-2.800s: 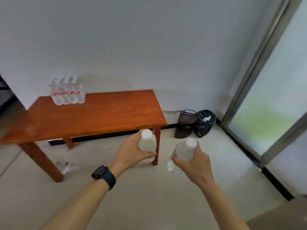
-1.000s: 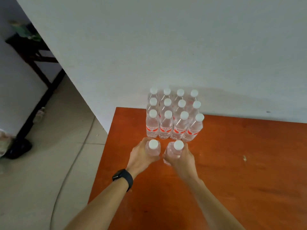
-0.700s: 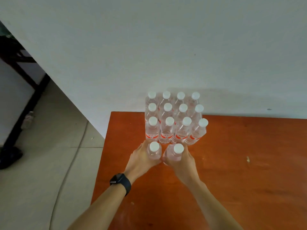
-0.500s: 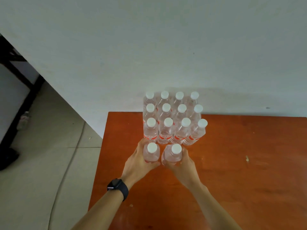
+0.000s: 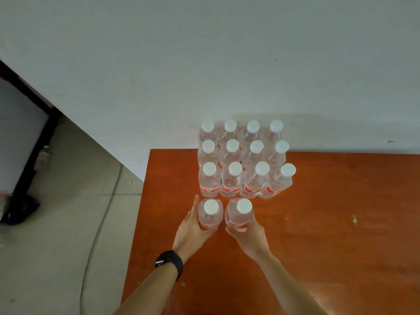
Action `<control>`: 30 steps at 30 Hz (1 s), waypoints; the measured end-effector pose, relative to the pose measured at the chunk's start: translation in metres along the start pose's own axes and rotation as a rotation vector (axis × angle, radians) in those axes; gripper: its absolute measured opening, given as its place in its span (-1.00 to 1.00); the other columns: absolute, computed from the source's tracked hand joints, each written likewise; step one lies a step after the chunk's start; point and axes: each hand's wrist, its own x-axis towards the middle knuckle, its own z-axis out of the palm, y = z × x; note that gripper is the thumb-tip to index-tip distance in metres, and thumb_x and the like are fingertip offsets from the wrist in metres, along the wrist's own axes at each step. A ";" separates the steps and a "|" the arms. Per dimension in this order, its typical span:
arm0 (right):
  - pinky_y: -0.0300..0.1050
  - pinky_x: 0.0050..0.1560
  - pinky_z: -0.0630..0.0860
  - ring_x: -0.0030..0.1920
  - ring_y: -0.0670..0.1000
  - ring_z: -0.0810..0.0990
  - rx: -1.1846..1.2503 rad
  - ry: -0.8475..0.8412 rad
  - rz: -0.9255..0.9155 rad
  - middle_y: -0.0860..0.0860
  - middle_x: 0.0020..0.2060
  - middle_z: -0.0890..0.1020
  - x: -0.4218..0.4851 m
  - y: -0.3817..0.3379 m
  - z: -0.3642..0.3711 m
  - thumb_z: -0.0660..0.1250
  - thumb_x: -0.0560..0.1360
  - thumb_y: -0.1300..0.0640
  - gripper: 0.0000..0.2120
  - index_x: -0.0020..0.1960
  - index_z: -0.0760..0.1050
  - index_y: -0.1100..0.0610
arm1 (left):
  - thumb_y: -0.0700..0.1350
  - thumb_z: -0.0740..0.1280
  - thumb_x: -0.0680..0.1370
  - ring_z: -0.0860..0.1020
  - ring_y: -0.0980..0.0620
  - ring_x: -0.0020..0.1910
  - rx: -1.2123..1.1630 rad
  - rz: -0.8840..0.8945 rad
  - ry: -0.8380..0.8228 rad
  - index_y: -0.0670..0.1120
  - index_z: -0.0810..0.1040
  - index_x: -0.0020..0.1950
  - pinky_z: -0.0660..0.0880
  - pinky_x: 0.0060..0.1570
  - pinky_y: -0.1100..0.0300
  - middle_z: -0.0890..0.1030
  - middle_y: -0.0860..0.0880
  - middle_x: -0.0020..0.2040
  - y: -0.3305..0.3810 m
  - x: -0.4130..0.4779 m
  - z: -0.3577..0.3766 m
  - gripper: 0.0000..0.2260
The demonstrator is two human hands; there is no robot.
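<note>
Table (image 5: 329,235): held bottles (image 5: 236,218) half-hide left hand's (image 5: 193,233), right hand's (image 5: 247,237) fingers (image 5: 196,202).

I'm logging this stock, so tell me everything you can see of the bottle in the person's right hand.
The right-hand bottle is small and of clear plastic, with a white cap on top. It looks upright on the orange-brown table, just in front of the block of twelve bottles. It stands close beside the left-hand bottle, with a slim gap between them. The right hand grips its near side, fingertips curled round it. Its base is hidden.
</note>
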 end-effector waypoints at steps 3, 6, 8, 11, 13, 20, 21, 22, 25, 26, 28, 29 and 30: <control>-0.23 0.19 0.54 0.25 -0.10 0.58 0.014 -0.013 0.002 -0.16 0.29 0.55 0.006 0.001 0.000 0.54 0.42 -0.03 -0.21 0.52 0.20 -0.09 | 0.24 0.51 0.43 0.56 0.08 0.30 -0.021 0.012 0.007 0.16 -0.09 0.65 0.60 0.21 -0.01 0.56 0.15 0.35 0.002 0.010 0.002 0.00; -0.38 0.08 0.47 0.14 -0.18 0.58 0.027 -0.017 -0.004 -0.16 0.30 0.54 0.013 -0.003 0.000 0.54 0.42 0.00 -0.19 0.53 0.18 -0.09 | 0.25 0.49 0.42 0.63 0.12 0.16 -0.022 0.007 0.017 0.06 0.15 0.61 0.64 0.07 0.17 0.63 0.19 0.21 0.004 0.024 0.002 -0.12; -0.31 0.13 0.50 0.17 -0.15 0.59 0.036 -0.011 -0.014 -0.16 0.31 0.54 0.018 -0.008 0.002 0.53 0.43 0.01 -0.19 0.54 0.17 -0.10 | 0.18 0.51 0.41 0.63 0.18 0.10 -0.015 0.005 -0.002 0.06 0.29 0.54 0.61 -0.04 0.33 0.64 0.20 0.14 0.006 0.031 -0.001 -0.24; -0.36 0.09 0.48 0.23 -0.11 0.58 0.049 -0.013 -0.024 -0.16 0.32 0.53 0.025 -0.013 0.006 0.53 0.44 0.02 -0.20 0.53 0.14 -0.13 | 0.03 0.56 0.43 0.62 0.16 0.12 -0.008 0.011 -0.021 0.09 0.41 0.44 0.51 -0.15 0.48 0.63 0.22 0.12 0.010 0.034 -0.006 -0.38; -0.32 0.13 0.49 0.26 -0.09 0.57 0.053 -0.011 -0.024 -0.17 0.31 0.53 0.028 -0.015 0.008 0.53 0.43 0.01 -0.20 0.52 0.16 -0.14 | 0.01 0.57 0.43 0.62 0.14 0.14 0.002 0.004 -0.021 0.10 0.44 0.41 0.49 -0.16 0.49 0.63 0.22 0.10 0.010 0.033 -0.008 -0.42; 0.03 0.28 0.54 0.31 -0.04 0.53 0.082 0.020 0.031 -0.15 0.36 0.47 0.028 -0.018 0.012 0.55 0.36 -0.12 -0.14 0.50 0.11 -0.27 | 0.01 0.56 0.45 0.60 0.23 0.05 0.078 -0.013 -0.087 0.06 0.43 0.43 0.51 -0.04 0.44 0.62 0.26 0.05 0.012 0.037 -0.017 -0.41; 0.06 0.30 0.52 0.32 -0.01 0.51 0.081 0.025 0.035 -0.14 0.37 0.44 0.027 -0.020 0.013 0.55 0.35 -0.15 -0.12 0.50 0.09 -0.29 | 0.00 0.55 0.46 0.61 0.21 0.05 0.094 -0.014 -0.102 0.05 0.43 0.42 0.56 0.02 0.35 0.64 0.22 0.06 0.013 0.037 -0.018 -0.42; 0.09 0.32 0.50 0.34 0.00 0.50 0.074 0.028 0.043 -0.12 0.38 0.42 0.027 -0.019 0.013 0.55 0.34 -0.16 -0.10 0.51 0.08 -0.29 | 0.00 0.54 0.47 0.62 0.19 0.05 0.122 -0.013 -0.116 0.05 0.43 0.41 0.60 0.06 0.27 0.65 0.19 0.06 0.015 0.038 -0.020 -0.45; 0.11 0.38 0.44 0.38 -0.02 0.43 0.018 0.000 0.045 -0.16 0.37 0.43 0.026 -0.024 0.007 0.57 0.33 -0.15 -0.09 0.52 0.14 -0.20 | -0.03 0.53 0.47 0.64 0.13 0.02 0.189 -0.028 -0.133 0.04 0.43 0.40 0.64 0.07 0.12 0.66 0.14 0.06 0.018 0.038 -0.022 -0.47; 0.11 0.39 0.44 0.38 -0.02 0.44 -0.005 -0.020 0.040 -0.17 0.36 0.46 0.026 -0.024 0.003 0.58 0.32 -0.13 -0.10 0.51 0.16 -0.19 | -0.04 0.54 0.46 0.65 0.10 0.05 0.216 -0.050 -0.138 0.03 0.38 0.45 0.64 0.10 0.09 0.66 0.11 0.11 0.018 0.037 -0.022 -0.39; 0.07 0.32 0.50 0.31 -0.01 0.51 -0.053 -0.076 0.049 -0.12 0.38 0.47 0.021 -0.025 -0.008 0.58 0.33 -0.08 -0.10 0.51 0.16 -0.14 | -0.02 0.57 0.44 0.63 -0.01 0.18 0.244 -0.145 -0.158 0.02 0.16 0.59 0.61 0.15 0.07 0.61 0.02 0.30 0.020 0.030 -0.020 -0.16; -0.03 0.20 0.57 0.19 -0.03 0.57 -0.076 -0.097 0.064 -0.08 0.41 0.44 0.017 -0.024 -0.014 0.57 0.35 -0.06 -0.10 0.53 0.14 -0.11 | 0.01 0.57 0.43 0.60 -0.06 0.26 0.268 -0.210 -0.179 0.02 0.09 0.63 0.59 0.16 0.06 0.55 -0.03 0.39 0.021 0.024 -0.019 -0.09; -0.18 -0.03 0.60 0.01 -0.07 0.61 -0.089 -0.109 0.088 -0.04 0.44 0.42 0.010 -0.023 -0.021 0.56 0.38 -0.04 -0.12 0.55 0.14 -0.07 | 0.06 0.55 0.45 0.56 -0.09 0.32 0.309 -0.261 -0.211 -0.01 0.10 0.63 0.57 0.19 0.04 0.49 -0.07 0.45 0.022 0.018 -0.017 -0.10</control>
